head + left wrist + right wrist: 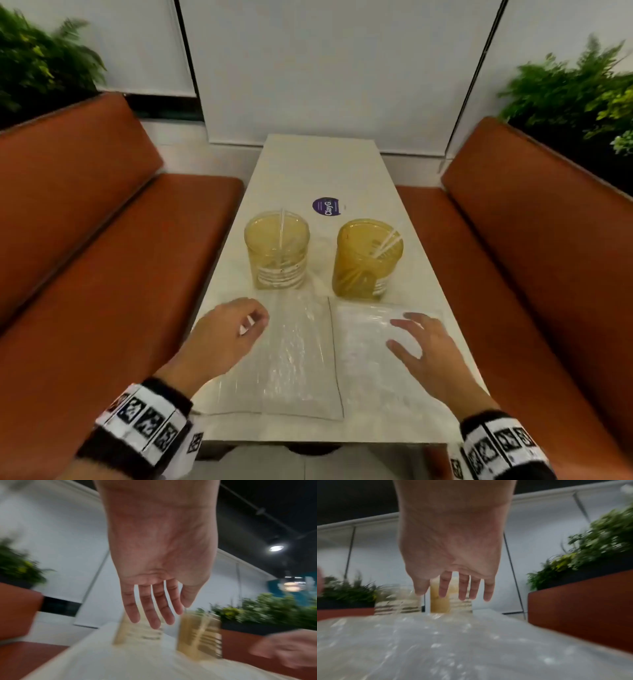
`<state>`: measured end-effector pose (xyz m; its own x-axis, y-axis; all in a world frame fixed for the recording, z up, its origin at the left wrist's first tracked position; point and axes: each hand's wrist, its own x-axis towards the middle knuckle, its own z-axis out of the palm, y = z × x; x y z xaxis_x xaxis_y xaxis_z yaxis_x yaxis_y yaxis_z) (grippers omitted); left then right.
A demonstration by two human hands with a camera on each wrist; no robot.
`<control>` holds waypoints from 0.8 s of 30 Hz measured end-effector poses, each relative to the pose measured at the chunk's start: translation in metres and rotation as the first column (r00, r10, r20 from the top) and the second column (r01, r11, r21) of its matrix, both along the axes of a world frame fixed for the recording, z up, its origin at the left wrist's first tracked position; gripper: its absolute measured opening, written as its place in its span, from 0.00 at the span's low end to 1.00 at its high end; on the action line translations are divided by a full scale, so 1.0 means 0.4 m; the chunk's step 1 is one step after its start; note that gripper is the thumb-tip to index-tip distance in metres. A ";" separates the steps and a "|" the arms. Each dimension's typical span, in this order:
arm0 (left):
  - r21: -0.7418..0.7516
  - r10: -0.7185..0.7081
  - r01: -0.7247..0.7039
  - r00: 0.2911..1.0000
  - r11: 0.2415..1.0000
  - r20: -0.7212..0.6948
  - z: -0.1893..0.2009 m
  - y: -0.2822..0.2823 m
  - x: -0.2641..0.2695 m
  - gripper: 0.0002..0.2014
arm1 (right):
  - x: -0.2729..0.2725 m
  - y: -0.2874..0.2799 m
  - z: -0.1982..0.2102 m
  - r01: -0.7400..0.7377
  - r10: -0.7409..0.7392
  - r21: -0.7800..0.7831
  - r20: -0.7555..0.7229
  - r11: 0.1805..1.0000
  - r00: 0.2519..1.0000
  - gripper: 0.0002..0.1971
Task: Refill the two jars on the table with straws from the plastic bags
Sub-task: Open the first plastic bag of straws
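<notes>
- Head view: orange booth benches [113, 260] flank your narrow pale table [318, 164], with green plants [565, 92] behind each bench back and white blinds beyond.
- Two amber jars stand side by side in the middle of the table. The left jar [277, 253] holds a few straws [283, 229] leaning on its far rim, and the right jar [368, 260] holds a few leaning to its right.
- Beyond the jars a round purple sticker [327, 206] lies on the table, reading "ClayG"; the rest is too small to read.
- Two clear plastic bags lie flat side by side at the near end, the left bag [291, 359] and the right bag [373, 363], their white contents blurred.
- Your left hand [222, 335] is over the left edge of the left bag, fingers loosely curled, gripping nothing you can see.
- Your right hand [424, 349] is above the right bag, fingers spread and straight, holding nothing.
- Left wrist view: heavily blurred. Your palm faces the camera with fingers [150, 609] hanging straight and apart, empty, and both jars sit beyond them on the table.
- Right wrist view: also blurred. Your right-hand fingers [464, 588] point down, spread and empty, above the shiny plastic filling the foreground, with both jars beyond it.
</notes>
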<state>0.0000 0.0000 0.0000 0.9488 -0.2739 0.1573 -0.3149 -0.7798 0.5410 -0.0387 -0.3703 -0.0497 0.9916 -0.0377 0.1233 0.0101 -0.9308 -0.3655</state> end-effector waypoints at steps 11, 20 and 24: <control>0.141 -0.205 0.234 0.959 0.962 -0.193 -0.078 -0.222 -0.008 0.09 | 0.026 0.116 -0.061 0.024 -0.024 0.007 -0.007 1.000 1.000 0.10; -0.124 -0.207 0.179 0.942 0.976 -0.264 0.000 -0.317 -0.083 0.33 | 0.003 0.100 0.077 0.097 -0.260 0.550 0.227 0.829 0.939 0.06; -0.419 -0.082 -0.021 0.971 0.908 -0.226 0.060 -0.347 -0.080 0.28 | -0.017 0.114 0.121 0.033 -0.245 0.647 0.241 0.762 0.939 0.05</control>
